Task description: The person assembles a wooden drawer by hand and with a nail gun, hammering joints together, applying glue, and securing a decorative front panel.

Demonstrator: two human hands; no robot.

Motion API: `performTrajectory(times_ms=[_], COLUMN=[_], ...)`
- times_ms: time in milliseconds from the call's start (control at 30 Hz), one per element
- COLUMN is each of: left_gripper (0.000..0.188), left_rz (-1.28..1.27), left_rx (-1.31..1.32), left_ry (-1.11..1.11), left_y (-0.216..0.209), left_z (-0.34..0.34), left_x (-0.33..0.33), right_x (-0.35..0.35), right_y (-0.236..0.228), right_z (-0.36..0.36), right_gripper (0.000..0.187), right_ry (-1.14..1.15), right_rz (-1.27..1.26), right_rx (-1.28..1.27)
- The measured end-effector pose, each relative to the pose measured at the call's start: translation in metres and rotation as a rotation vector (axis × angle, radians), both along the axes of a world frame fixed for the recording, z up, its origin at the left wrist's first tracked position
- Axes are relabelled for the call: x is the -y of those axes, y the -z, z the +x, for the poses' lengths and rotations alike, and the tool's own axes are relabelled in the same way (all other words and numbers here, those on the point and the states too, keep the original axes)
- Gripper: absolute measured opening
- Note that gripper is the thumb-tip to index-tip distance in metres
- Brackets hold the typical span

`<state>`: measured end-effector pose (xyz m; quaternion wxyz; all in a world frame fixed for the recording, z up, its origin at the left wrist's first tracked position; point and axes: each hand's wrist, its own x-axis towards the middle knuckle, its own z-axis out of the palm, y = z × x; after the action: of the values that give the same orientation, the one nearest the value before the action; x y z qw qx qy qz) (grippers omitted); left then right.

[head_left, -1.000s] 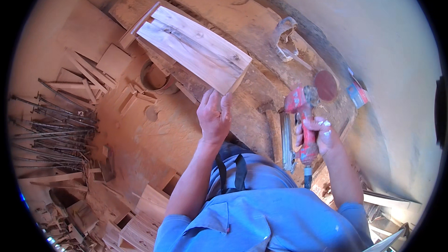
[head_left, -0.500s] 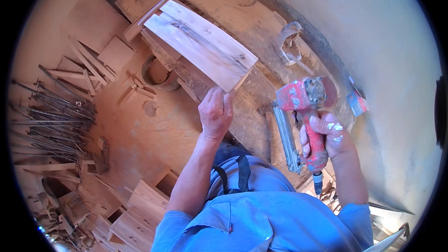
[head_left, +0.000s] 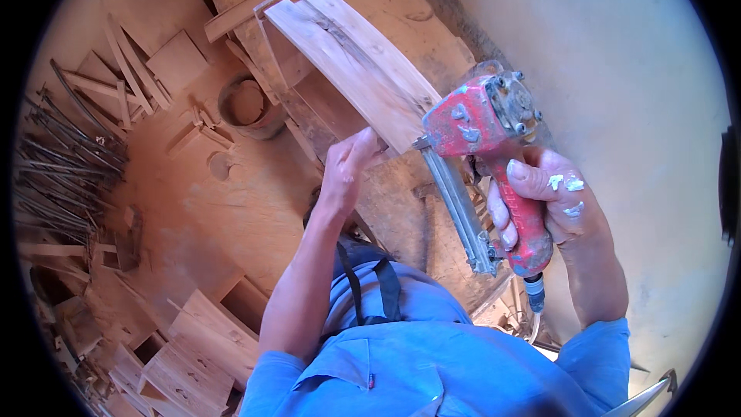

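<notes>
My right hand [head_left: 567,189] is wrapped round the handle of a red pneumatic nail gun [head_left: 471,120], worn and smeared with white. Its metal magazine slants down toward me, and an air hose [head_left: 535,324] joins the handle's bottom. The gun's nose is over or against the near end of a shallow wooden box [head_left: 363,69]; contact cannot be made out. Two pale boards with a narrow gap between them form its upper face. At the box's near left corner, my left hand [head_left: 347,170] is closed, fingers pressed together on its edge and partly hidden.
The box lies on a dusty workbench [head_left: 401,208] along the wall. To the left are a round bucket [head_left: 251,108], leaning wood offcuts [head_left: 139,69] and a row of metal bar clamps [head_left: 65,174]. Stacked wooden drawers [head_left: 189,347] stand at lower left.
The nail gun has moved left and forward, from beside the box to over its near end. My left hand has shifted slightly left, and the box's open side shows more.
</notes>
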<state>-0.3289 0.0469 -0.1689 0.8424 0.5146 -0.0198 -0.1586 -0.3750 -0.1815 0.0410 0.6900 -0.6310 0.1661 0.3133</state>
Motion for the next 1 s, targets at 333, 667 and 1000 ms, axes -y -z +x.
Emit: performTrajectory(times_ms=[333, 667, 1000], left_gripper=[0.054, 0.051, 0.051], left_rz=[0.343, 0.418, 0.348], left_rx=[-0.076, -0.010, -0.063], left_ry=[0.049, -0.028, -0.020], left_y=[0.015, 0.011, 0.004], left_z=[0.028, 0.025, 0.025], left_x=[0.000, 0.005, 0.004], right_x=[-0.018, -0.027, -0.014], right_y=[0.001, -0.019, -0.009], right_z=[0.010, 0.013, 0.023], right_gripper=[0.059, 0.065, 0.047], right_ry=[-0.048, -0.028, -0.092], right_rz=[-0.050, -0.126, -0.135], right_rx=[-0.033, 0.071, -0.002])
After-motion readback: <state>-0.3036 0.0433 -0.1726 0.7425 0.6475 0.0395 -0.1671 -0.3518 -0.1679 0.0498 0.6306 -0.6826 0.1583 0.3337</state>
